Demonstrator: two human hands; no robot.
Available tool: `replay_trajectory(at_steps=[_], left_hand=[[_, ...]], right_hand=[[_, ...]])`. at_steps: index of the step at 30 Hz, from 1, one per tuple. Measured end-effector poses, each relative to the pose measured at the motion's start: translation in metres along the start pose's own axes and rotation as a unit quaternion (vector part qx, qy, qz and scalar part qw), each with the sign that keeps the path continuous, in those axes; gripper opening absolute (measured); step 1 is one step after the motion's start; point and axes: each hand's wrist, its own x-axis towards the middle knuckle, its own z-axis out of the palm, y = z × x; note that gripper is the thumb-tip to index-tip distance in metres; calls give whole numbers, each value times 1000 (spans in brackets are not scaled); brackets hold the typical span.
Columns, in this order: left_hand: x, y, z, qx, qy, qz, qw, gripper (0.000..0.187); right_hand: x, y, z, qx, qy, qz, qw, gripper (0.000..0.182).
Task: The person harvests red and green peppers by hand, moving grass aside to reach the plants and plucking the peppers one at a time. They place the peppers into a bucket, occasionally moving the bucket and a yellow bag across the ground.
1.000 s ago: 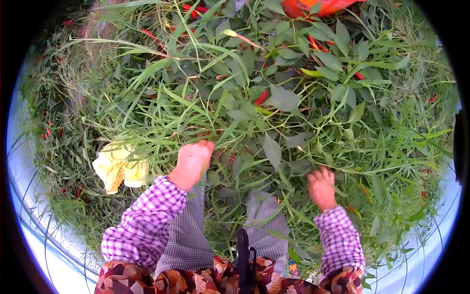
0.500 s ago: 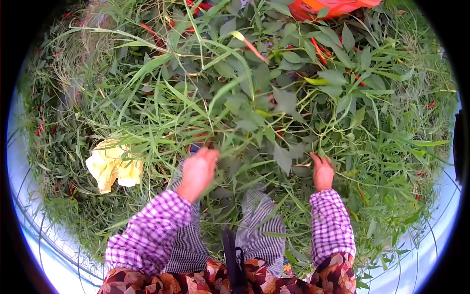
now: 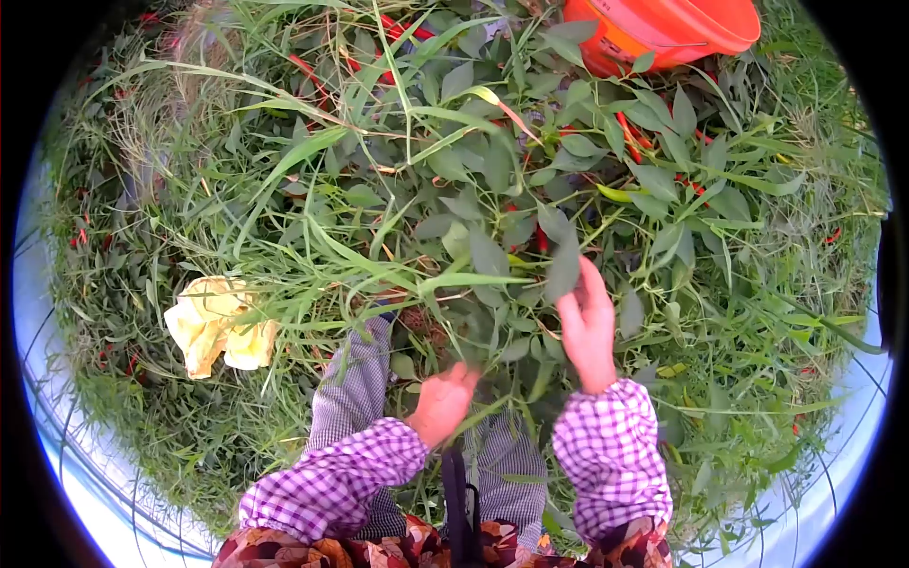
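Moved inward since earlier: right hand spread flat on leaves, left hand loosely curled, grasping nothing. Red peppers just beyond right fingertips; best parting leaves gently. Orange bucket farther ahead.

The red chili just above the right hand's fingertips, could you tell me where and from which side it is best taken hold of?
Probably at its upper, stalk end. The red chili hangs roughly upright among leaves, only a short stretch showing. The right hand lies just below, fingers pointing up, so coming from below and parting the leaf in front looks easiest. The left hand is lower, among stems.
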Motion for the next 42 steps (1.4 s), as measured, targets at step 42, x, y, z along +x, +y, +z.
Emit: replay_trajectory(at_steps=[42], left_hand=[[145,-31,-64,150,187,5,971,21]], right_hand=[[-48,70,4,-146,1,69,987,34]])
